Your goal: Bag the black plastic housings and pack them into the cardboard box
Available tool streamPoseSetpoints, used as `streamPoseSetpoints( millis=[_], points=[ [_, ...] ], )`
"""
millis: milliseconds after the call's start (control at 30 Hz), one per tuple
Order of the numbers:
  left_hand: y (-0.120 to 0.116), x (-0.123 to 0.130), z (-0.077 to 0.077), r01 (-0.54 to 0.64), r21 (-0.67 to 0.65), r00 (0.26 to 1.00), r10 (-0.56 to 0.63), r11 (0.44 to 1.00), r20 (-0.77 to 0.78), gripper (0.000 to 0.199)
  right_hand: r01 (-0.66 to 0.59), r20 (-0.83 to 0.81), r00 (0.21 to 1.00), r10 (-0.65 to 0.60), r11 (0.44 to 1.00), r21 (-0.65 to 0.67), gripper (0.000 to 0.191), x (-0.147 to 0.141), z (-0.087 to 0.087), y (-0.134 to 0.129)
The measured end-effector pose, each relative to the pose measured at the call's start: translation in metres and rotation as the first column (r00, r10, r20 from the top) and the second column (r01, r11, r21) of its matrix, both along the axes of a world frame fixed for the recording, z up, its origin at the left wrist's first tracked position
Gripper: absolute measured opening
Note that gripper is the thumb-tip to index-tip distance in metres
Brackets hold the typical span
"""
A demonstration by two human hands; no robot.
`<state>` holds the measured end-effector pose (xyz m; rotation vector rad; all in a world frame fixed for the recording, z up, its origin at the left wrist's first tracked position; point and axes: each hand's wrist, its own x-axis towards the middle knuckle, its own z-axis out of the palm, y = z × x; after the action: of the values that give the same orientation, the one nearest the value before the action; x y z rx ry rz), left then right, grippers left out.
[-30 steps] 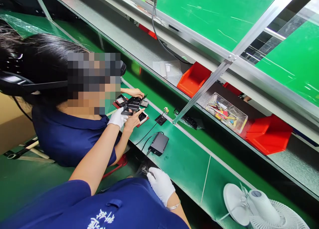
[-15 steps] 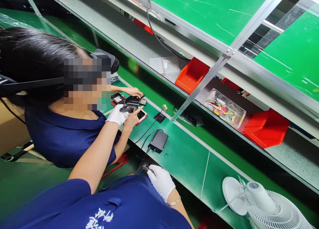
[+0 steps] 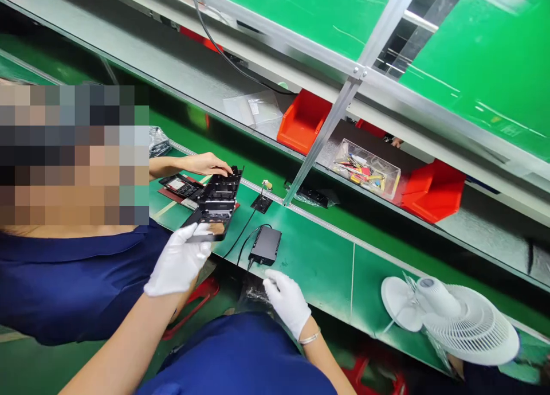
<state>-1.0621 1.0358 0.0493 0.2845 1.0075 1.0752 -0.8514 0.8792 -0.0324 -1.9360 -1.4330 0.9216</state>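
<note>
My left hand (image 3: 180, 260), in a white glove, grips the near end of a black hinged device (image 3: 215, 211) with its panel opened out. A neighbour's bare hand (image 3: 212, 164) touches the far end of that panel. My right hand (image 3: 286, 300), gloved too, is near the bench edge in front of my body, by a clear plastic bag (image 3: 255, 294); its fingertips are bent and I cannot make out what lies between them. A black box with cables (image 3: 266, 245) rests on the green bench (image 3: 318, 269) between my hands.
A seated person (image 3: 73, 280) is close on the left. Black parts (image 3: 180, 184) lie on the bench there. A white fan (image 3: 464, 320) stands at the right. Red bins (image 3: 305, 120) and a clear box of tools (image 3: 365, 168) sit on the shelf behind a metal post (image 3: 318, 140).
The view has shifted, and the neighbour has turned their face towards me. The black device now shows larger and wider open in my left hand. The neighbour's nearer hand no longer shows on it.
</note>
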Motion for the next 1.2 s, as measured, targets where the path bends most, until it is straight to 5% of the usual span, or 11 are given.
streamPoseSetpoints(
  millis=[100,267,400,500,600,700,800,933,1200],
  points=[
    [-0.036,-0.001,0.0,0.126,0.006,0.99,-0.127,0.992,0.062,0.015,0.141,-0.349,0.929,-0.123,0.99,0.024,0.053,0.004,0.012,0.005],
    [-0.08,0.015,-0.019,0.407,0.206,0.91,-0.414,0.89,-0.008,0.042,0.167,-0.776,0.625,-0.081,0.986,0.031,0.083,-0.01,0.041,0.014],
    [-0.09,0.033,-0.029,0.713,0.355,0.674,-0.73,0.604,-0.113,0.041,0.378,-0.819,0.544,-0.181,0.925,0.046,0.049,-0.017,0.052,0.016],
    [-0.077,0.043,-0.025,0.796,0.423,0.56,-0.793,0.434,-0.239,0.061,0.462,-0.804,0.552,-0.221,0.884,0.074,0.03,-0.002,0.059,0.001],
    [-0.058,0.054,-0.014,0.769,0.472,0.598,-0.746,0.431,-0.293,0.093,0.43,-0.777,0.59,-0.219,0.9,0.073,0.024,0.019,0.074,-0.024],
    [-0.046,0.07,0.002,0.752,0.527,0.611,-0.718,0.395,-0.333,0.101,0.391,-0.745,0.623,-0.238,0.92,0.033,0.025,0.029,0.095,-0.045],
    [-0.046,0.083,0.017,0.737,0.574,0.633,-0.663,0.357,-0.4,0.081,0.347,-0.731,0.638,-0.243,0.938,-0.01,0.036,0.028,0.115,-0.055],
    [-0.052,0.088,0.025,0.717,0.583,0.675,-0.591,0.382,-0.442,0.054,0.362,-0.71,0.656,-0.254,0.932,0.001,0.041,0.019,0.134,-0.062],
    [-0.057,0.086,0.039,0.643,0.678,0.713,-0.603,0.356,-0.359,0.041,0.388,-0.711,0.629,-0.315,0.92,-0.064,0.025,0.011,0.141,-0.072]
  ],
)
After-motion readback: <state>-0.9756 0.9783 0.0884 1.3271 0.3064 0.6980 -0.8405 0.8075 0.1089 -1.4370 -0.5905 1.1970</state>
